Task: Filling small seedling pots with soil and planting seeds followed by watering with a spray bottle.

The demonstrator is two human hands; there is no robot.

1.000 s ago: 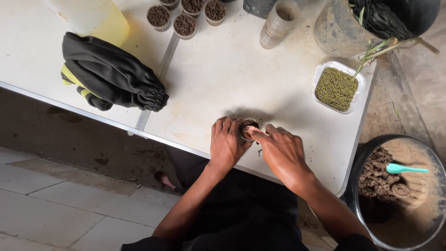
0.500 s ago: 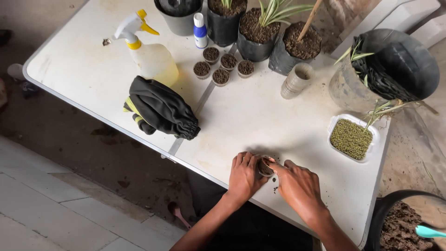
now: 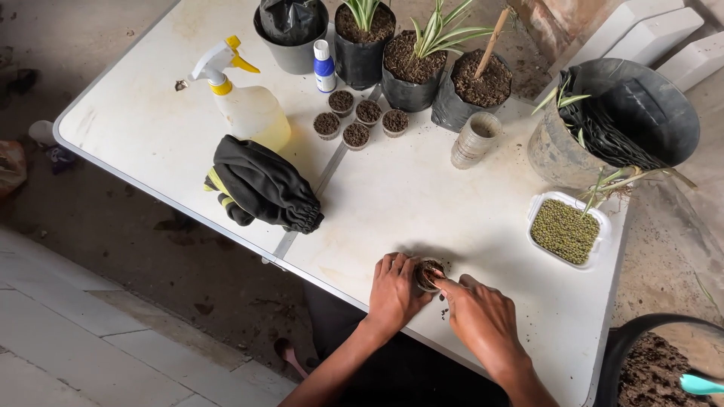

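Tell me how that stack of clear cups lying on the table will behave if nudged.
The stack of clear cups lies tilted on its side, so it would probably roll in a curve. Thin clear plastic suggests it is light and easily dented. Nested cups may slide apart.

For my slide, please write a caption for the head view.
Both hands, left hand and right hand, hold a small soil-filled cup on a white table.

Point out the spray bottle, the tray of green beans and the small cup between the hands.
spray bottle (image 3: pixel 253 113), head view, on its pale body.
tray of green beans (image 3: pixel 564 230), head view, on the beans' middle.
small cup (image 3: pixel 430 273), head view, on its soil-filled top.
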